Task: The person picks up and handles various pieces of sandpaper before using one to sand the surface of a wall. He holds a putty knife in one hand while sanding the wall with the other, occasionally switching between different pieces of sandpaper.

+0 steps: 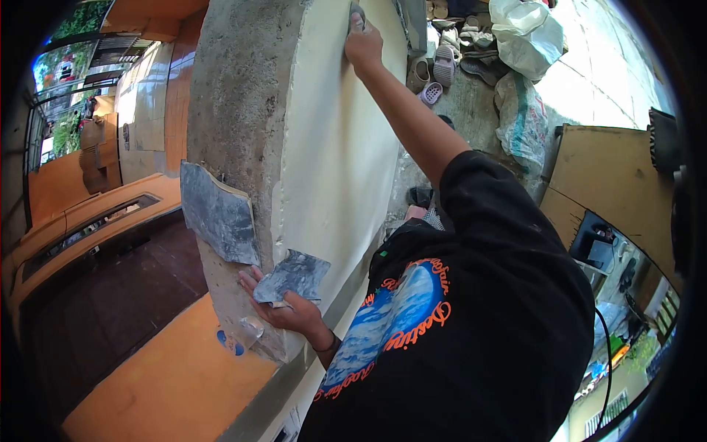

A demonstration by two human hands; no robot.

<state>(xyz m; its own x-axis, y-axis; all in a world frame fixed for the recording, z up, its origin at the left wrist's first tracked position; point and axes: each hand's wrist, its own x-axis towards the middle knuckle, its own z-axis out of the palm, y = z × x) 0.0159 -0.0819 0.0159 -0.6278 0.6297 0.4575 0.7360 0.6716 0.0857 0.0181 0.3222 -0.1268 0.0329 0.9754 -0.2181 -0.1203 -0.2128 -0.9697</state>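
Note:
My left hand (291, 309) is closed on a piece of worn grey sandpaper (296, 275), with the thumb on its near edge and the fingers beneath. Beyond it, a larger curled sheet of sandpaper (219, 214) rests on the rough concrete top of the wall (239, 88). My right arm reaches out along the cream-coated face (331, 155) of this wall. At the far end my right hand (364, 46) grips a small grey piece (356, 12) against that face. This piece is mostly covered by the fingers, and I cannot make out its kind.
Several shoes and clogs (444, 65) lie on the floor to the right, beside a white plastic bag (524, 37) and a woven sack (521, 121). A brown board (611, 184) stands farther right. Below the wall's other side are an orange ledge (169, 368) and a dark floor (118, 287).

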